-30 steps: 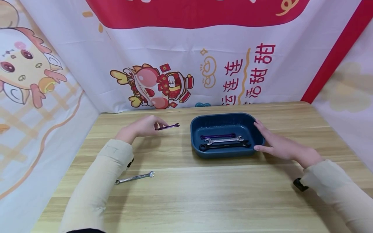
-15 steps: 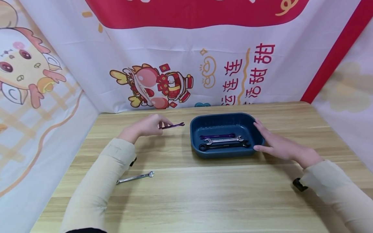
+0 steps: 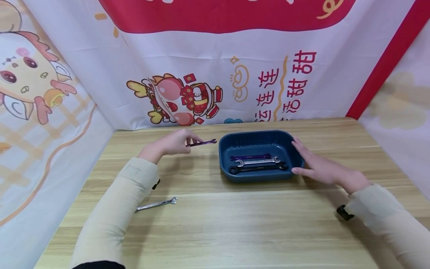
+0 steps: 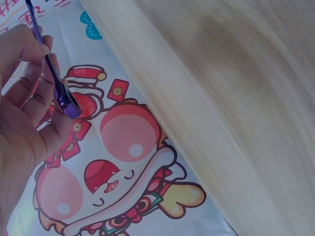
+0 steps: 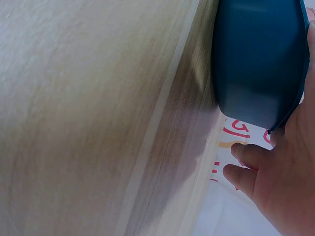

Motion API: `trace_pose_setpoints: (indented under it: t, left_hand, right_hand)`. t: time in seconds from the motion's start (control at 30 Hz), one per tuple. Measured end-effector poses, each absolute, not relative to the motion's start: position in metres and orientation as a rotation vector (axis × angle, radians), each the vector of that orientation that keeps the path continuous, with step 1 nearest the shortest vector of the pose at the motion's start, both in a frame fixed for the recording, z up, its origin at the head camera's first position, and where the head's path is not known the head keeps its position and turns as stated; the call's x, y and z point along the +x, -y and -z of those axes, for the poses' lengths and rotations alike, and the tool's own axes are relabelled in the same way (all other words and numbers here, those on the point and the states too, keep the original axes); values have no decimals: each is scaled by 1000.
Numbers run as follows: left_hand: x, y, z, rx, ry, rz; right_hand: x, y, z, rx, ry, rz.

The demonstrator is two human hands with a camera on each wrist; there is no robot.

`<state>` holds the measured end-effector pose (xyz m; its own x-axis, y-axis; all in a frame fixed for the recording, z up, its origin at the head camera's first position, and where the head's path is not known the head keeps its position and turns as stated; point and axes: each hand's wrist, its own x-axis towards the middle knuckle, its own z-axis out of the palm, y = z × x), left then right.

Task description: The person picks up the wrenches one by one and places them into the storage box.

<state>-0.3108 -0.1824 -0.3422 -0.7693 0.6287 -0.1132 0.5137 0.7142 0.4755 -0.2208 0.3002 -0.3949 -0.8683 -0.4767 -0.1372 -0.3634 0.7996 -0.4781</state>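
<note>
My left hand [image 3: 174, 142] pinches a purple wrench [image 3: 207, 142] between thumb and fingers, held above the table just left of a dark blue bin [image 3: 255, 178]. The left wrist view shows the ring end of this purple wrench [image 4: 68, 102] hanging past the fingers. Inside the bin lie another purple wrench [image 3: 250, 157], a silver wrench [image 3: 258, 161] and a black wrench [image 3: 258, 169], side by side. My right hand [image 3: 322, 166] rests against the bin's right end with its fingers straight; the right wrist view shows it beside the bin's wall [image 5: 261, 59].
A second silver wrench [image 3: 156, 204] lies on the wooden table [image 3: 235, 228] near my left forearm, its left end partly hidden by the sleeve. A printed cloth [image 3: 188, 48] hangs behind the table, with more cloth at both sides.
My left hand has moved right with the purple wrench, bringing its open end close to the bin's left rim. The right hand and the bin have stayed almost in place.
</note>
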Motion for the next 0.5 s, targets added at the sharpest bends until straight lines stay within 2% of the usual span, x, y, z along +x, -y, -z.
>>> trace_pose_setpoints:
  t: [0.5]
  left_hand:
    - [-311,161,333,980,-2615,-634]
  right_hand:
    - [-221,-302,397,-632,-2732,648]
